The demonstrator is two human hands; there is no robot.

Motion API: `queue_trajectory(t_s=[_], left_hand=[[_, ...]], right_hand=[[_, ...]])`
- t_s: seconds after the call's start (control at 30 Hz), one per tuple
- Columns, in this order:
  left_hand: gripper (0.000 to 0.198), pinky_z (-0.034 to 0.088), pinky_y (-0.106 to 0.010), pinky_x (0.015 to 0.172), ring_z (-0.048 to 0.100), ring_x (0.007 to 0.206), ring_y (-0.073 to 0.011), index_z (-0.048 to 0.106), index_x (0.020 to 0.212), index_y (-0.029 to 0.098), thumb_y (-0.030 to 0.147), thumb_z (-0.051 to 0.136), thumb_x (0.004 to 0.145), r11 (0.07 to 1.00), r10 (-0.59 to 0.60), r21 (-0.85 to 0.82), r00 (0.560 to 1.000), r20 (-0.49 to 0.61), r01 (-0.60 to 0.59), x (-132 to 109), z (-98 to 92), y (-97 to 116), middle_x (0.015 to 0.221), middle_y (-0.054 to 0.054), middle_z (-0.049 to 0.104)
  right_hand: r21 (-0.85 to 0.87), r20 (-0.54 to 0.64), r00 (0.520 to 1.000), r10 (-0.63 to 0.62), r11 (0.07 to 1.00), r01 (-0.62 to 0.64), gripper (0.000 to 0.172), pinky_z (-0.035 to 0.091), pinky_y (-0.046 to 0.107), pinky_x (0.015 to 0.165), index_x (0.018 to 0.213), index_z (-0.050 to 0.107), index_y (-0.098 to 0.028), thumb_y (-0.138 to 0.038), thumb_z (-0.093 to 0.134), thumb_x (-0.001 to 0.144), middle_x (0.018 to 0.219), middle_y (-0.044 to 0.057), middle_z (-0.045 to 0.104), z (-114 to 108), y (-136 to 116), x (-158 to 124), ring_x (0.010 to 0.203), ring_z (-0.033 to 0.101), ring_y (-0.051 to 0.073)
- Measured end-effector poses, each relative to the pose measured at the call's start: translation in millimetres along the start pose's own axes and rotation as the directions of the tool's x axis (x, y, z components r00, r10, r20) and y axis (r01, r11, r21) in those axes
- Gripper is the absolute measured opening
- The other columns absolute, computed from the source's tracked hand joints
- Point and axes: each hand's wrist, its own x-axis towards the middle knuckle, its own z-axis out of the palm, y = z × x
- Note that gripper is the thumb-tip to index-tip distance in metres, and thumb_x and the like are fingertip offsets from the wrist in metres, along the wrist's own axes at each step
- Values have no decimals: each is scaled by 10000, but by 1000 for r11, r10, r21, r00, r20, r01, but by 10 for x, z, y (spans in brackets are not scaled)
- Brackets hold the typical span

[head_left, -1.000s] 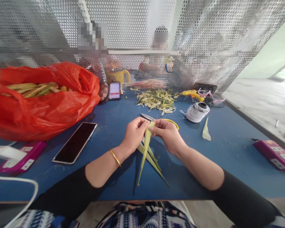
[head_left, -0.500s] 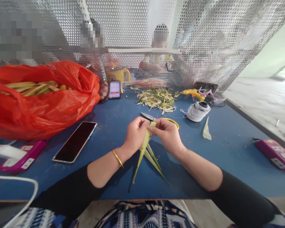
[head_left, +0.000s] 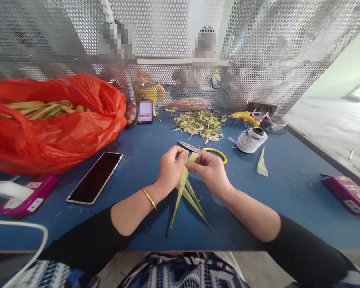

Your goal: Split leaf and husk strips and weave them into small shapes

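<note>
A pale green leaf strip (head_left: 181, 187), long and pointed, hangs between my hands above the blue table. My left hand (head_left: 171, 167) pinches its upper end from the left. From the right, my right hand (head_left: 210, 169) grips the same wide end between thumb and fingers. Under it, more pointed leaf strips (head_left: 195, 204) fan out toward the table's front edge; their upper ends are hidden by the hands. Just beyond my fingers lies a pair of scissors (head_left: 215, 153) with yellow handles, its blades pointing left.
A red plastic bag (head_left: 87, 140) of leaves fills the left, with a phone (head_left: 96, 178) in front. Leaf scraps (head_left: 198, 125), a yellow glue gun (head_left: 246, 117), a white thread spool (head_left: 252, 141) and one leaf piece (head_left: 261, 164) lie beyond. Purple power strips (head_left: 349, 194) flank both sides; perforated metal panels (head_left: 168, 32) stand behind.
The hanging leaf's lower tip has shifted slightly right and up. My hands keep their pinch in nearly the same place, with the fingers slightly adjusted at the wide end.
</note>
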Motion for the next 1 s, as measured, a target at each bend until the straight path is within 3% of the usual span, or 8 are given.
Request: queue_trajectory(t_s=[0.3,0.53,0.77,1.0], left_hand=[[122,414,-247,646,554,675,-135,565,700,184,242,526,800,1000,11,27,1000,-24,-11,17,-11,-7,666,12,593],[116,412,-250,652,545,680,-134,570,710,181,239,523,799,999,20,34,999,-32,-19,20,-19,6,682,7,598],[124,414,-250,648,544,662,-132,575,704,179,249,530,796,998,28,58,997,-69,-24,40,-20,-20,657,13,592],[122,397,-250,632,520,643,-130,579,707,174,243,533,796,998,18,63,997,-73,-13,46,-15,-19,653,17,586]], right_hand=[[10,87,994,61,998,-63,261,448,260,532,619,576,-193,-331,791,565,566,-33,583,12,-5,0,528,517,108],[-111,15,993,-119,987,120,225,364,232,490,556,531,-195,-242,744,611,509,-64,473,-10,-19,-20,504,423,84],[48,145,983,112,992,-121,257,457,258,562,682,612,-172,-291,798,551,628,-19,617,29,-7,-24,575,534,110],[20,82,997,8,1000,-10,154,456,258,558,630,612,-173,-203,752,573,600,-29,614,11,30,-21,571,535,111]])
